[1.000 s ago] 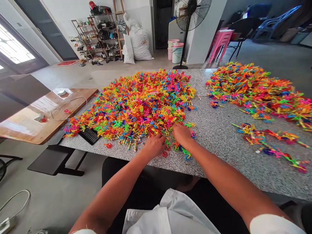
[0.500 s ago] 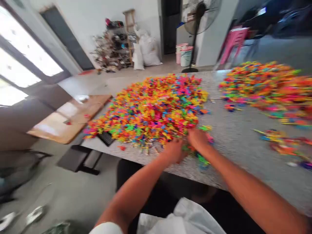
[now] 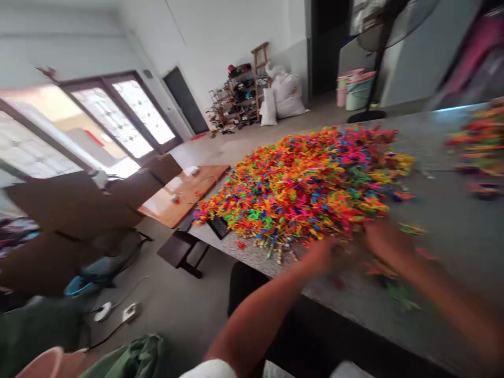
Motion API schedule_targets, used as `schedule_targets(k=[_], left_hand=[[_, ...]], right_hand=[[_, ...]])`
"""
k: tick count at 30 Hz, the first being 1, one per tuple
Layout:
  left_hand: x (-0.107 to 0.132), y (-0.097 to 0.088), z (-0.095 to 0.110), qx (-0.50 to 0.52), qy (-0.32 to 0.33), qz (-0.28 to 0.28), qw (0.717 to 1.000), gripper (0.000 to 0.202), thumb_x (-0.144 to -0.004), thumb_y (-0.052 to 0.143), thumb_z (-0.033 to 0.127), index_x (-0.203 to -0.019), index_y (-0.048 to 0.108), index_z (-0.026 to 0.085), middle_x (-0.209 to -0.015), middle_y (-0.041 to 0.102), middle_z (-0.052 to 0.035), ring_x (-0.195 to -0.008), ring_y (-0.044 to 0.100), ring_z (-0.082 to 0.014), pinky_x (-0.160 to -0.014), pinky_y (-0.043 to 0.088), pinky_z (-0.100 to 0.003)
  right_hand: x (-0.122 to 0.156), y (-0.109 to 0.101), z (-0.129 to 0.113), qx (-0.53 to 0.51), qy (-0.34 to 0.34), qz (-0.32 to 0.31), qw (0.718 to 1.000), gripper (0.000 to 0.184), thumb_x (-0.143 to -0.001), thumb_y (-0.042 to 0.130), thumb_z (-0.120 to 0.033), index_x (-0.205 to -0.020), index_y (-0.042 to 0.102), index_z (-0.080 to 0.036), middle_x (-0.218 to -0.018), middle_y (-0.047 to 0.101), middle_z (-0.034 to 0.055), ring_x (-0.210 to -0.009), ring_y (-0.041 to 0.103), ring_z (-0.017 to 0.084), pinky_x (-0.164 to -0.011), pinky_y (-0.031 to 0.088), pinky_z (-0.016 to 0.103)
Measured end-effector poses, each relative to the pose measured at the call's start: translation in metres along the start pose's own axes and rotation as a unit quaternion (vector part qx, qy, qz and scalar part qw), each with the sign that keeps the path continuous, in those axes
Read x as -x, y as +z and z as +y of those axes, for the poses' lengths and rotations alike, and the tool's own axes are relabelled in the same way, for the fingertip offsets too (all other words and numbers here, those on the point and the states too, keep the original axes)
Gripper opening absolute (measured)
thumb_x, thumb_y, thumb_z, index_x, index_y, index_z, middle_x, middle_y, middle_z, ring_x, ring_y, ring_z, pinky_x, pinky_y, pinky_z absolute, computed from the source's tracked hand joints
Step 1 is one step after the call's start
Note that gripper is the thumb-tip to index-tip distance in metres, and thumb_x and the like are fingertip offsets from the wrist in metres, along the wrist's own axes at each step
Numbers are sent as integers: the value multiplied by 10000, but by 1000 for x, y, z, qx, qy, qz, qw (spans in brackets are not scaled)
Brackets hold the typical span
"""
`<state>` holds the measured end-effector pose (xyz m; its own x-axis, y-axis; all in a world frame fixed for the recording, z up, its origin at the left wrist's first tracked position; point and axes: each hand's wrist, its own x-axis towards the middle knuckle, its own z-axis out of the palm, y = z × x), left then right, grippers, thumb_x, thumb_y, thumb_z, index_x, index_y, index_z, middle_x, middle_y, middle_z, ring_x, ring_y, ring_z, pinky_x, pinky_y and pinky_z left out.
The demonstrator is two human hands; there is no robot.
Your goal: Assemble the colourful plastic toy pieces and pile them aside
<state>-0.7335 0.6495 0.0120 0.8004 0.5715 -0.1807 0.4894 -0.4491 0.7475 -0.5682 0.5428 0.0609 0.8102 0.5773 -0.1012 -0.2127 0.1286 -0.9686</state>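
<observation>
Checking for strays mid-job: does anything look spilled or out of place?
Mildly: one red piece lies apart from the big colourful pile, near the front edge of the table, and red bits sit on the wooden board. Blur prevents judging damage.

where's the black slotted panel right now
In the head view, left of centre, the black slotted panel lies on the speckled table at the colourful pile's near left edge, left of the left hand.

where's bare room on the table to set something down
Mostly bare gray tabletop shows between the large multicolored plastic heap and the pile at the right edge. Crowded: the heap's near edge, around left hand and right hand.
</observation>
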Motion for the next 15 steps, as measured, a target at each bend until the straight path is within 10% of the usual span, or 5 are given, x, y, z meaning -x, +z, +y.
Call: schedule_targets(k=[3, 6, 10, 15], left_hand=[[10, -14, -8, 211, -83, 63, 972, 208, -829, 733, 205, -1024, 671, 167, -855, 711, -36, -784, 681, -167, -705, 527, -273], [20, -17, -12, 464, -138, 40, 874, 286, -837, 752, 239, -1089, 641, 162, -858, 696, -26, -729, 688, -146, -639, 532, -257], [30, -12, -2, 593, -166, 35, 787, 265, -767, 829, 208, -948, 643, 155, -860, 702, -29, -768, 714, -148, -712, 586, -278], [35, -1, 18, 628, -153, 3, 763, 215, -785, 819, 189, -872, 624, 158, -797, 691, -2, -681, 683, -109, -709, 594, -259]], right_hand=[[-35, 3, 15, 309, -41, -3, 950, 339, -647, 744, -54, -582, 461, -228, -593, 516, -5, -645, 587, 158, -545, 342, 222], [-25, -15, 17, 435, -53, 8, 899, 289, -653, 744, -161, -648, 466, -241, -599, 537, -12, -615, 569, 167, -542, 360, 239], [34, -20, 24, 168, 49, -103, 979, 235, -748, 717, -359, -816, 524, -246, -681, 651, -23, -483, 523, 131, -484, 411, 254], [84, -7, 47, -71, 103, -129, 984, 336, -764, 805, -445, -926, 601, -233, -732, 677, -31, -495, 524, 105, -458, 439, 239]])
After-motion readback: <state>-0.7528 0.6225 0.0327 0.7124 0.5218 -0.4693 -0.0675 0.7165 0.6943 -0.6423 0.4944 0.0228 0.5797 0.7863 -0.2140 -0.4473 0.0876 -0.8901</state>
